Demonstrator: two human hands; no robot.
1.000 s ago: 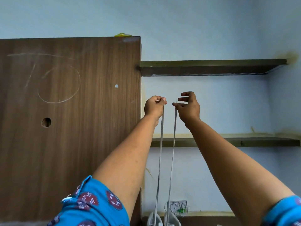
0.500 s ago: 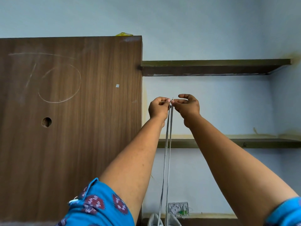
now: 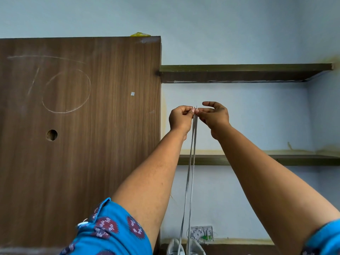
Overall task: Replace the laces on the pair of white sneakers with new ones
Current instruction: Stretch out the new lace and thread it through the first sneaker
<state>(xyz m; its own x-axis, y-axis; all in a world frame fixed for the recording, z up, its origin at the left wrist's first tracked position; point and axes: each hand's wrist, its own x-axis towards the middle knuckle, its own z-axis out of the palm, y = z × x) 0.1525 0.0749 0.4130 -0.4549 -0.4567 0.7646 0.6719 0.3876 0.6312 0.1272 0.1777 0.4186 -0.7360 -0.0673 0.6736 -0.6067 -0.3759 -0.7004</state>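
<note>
Holding: both hands are raised at arm's length, bringing the two tips of one lace [image 3: 191, 162] level with each other.
Wooden panel [image 3: 81, 135]: standing at far left, one round hole and chalk marks showing on it; one yellow scrap is lying on its top edge.
Left hand [image 3: 180, 118]: fingers are curling in, thumb and forefinger pinching one lace tip.
Lace: two grey-white strands are hanging taut and close together between the forearms, running down to the sneakers.
Right hand [image 3: 215, 116]: thumb and forefinger are pinching the other tip; the remaining fingers are spreading loosely above.
Sneakers [image 3: 184, 248]: two white ones are sitting side by side at the bottom edge, only their tops showing; which one the lace enters cannot be told.
Shelves [image 3: 239, 72]: two are running along the wall at right.
Progress (judgement): the person is likely evening the ends after threading the lowest eyelets; the crossing upward, the tying, and probably the second shoe are remaining.
Count: two hands, one lace in two strands, two sneakers, two shelves, one panel.
</note>
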